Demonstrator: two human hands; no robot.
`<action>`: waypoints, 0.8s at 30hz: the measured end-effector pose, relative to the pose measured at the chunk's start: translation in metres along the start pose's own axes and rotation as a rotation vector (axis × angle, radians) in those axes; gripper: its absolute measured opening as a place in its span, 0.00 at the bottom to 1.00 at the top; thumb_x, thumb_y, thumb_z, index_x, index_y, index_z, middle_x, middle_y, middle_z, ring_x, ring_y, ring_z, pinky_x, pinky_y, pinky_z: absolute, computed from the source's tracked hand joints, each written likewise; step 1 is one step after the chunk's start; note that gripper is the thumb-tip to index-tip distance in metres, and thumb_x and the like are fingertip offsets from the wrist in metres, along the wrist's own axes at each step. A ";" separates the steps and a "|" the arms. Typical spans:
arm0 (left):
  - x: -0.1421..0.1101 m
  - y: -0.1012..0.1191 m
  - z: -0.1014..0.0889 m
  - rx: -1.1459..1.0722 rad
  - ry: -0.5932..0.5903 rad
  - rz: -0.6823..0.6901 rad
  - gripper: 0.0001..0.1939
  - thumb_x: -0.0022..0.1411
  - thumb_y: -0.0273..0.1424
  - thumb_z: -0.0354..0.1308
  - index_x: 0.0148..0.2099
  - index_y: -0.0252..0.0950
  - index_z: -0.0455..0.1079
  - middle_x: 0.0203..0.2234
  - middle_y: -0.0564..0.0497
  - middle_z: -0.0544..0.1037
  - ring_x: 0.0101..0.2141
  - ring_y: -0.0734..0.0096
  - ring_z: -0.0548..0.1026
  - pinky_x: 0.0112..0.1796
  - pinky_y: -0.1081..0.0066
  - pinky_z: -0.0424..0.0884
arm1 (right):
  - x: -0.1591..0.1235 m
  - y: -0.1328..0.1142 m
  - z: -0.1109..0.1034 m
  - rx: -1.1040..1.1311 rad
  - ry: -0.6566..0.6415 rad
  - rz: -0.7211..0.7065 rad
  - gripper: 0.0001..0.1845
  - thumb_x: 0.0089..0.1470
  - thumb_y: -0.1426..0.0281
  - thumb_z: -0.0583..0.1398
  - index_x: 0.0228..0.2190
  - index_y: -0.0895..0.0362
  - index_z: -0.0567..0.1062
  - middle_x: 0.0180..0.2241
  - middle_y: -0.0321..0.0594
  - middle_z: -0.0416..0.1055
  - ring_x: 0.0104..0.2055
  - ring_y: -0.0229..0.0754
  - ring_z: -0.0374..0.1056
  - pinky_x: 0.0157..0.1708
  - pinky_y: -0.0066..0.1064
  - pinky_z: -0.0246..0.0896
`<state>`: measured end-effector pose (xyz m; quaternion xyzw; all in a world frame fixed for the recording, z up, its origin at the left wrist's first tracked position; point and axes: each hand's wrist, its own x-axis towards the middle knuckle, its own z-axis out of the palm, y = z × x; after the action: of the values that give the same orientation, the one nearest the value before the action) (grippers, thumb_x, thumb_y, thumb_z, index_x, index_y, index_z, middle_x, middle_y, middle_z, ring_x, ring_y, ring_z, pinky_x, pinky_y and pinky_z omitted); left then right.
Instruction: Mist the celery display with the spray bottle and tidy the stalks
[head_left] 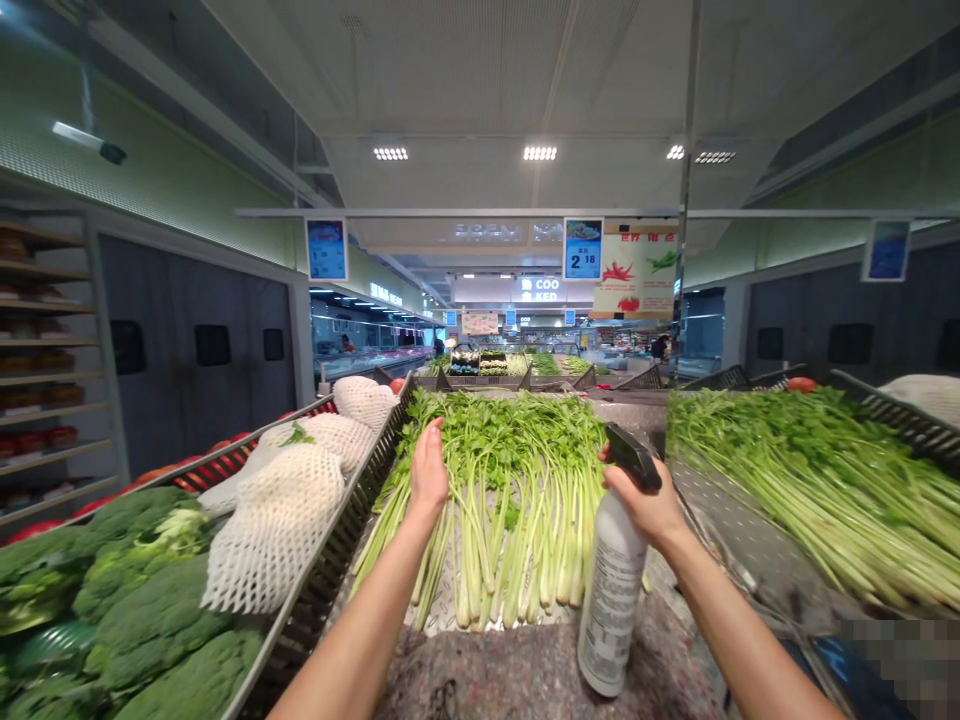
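Note:
My right hand [654,508] is wrapped round the neck of a spray bottle [611,590] with a white body and a black trigger head, held upright. In front of me lies a wide spread of celery [517,490], leafy tops at the far side and pale stalk ends towards me. At its left part, my left hand [430,468] is raised edge-on with the fingers stretched out, nothing visible in it. Whether it touches the leaves I cannot tell. A grey felt-like cloth [487,670] lies in front of the stalk ends.
On the left, a black crate [330,545] wall borders broccoli [150,600] and produce in white foam nets [277,530]. A mirror [810,470] on the right reflects the celery. Blue price signs [583,248] hang above. More vegetable crates [495,365] stand farther back.

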<state>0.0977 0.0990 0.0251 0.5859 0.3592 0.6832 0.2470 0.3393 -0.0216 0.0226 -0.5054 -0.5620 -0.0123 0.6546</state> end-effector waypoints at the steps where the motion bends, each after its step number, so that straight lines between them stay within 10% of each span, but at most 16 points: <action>1: 0.001 0.000 -0.003 0.003 0.007 -0.001 0.23 0.59 0.41 0.37 0.48 0.34 0.63 0.47 0.45 0.66 0.49 0.65 0.62 0.50 0.63 0.55 | 0.000 -0.002 0.004 0.027 0.001 0.018 0.11 0.36 0.70 0.57 0.28 0.60 0.72 0.28 0.40 0.71 0.30 0.43 0.67 0.32 0.30 0.61; 24: 0.020 -0.013 -0.062 0.082 0.120 0.076 0.23 0.58 0.41 0.37 0.47 0.33 0.63 0.46 0.45 0.68 0.48 0.66 0.64 0.50 0.64 0.55 | -0.006 -0.040 0.114 0.208 -0.235 0.013 0.11 0.38 0.71 0.55 0.30 0.59 0.70 0.28 0.39 0.70 0.27 0.40 0.65 0.30 0.32 0.60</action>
<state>0.0319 0.1101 0.0237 0.5667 0.3784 0.7107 0.1749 0.2310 0.0323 0.0277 -0.4367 -0.6296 0.1095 0.6332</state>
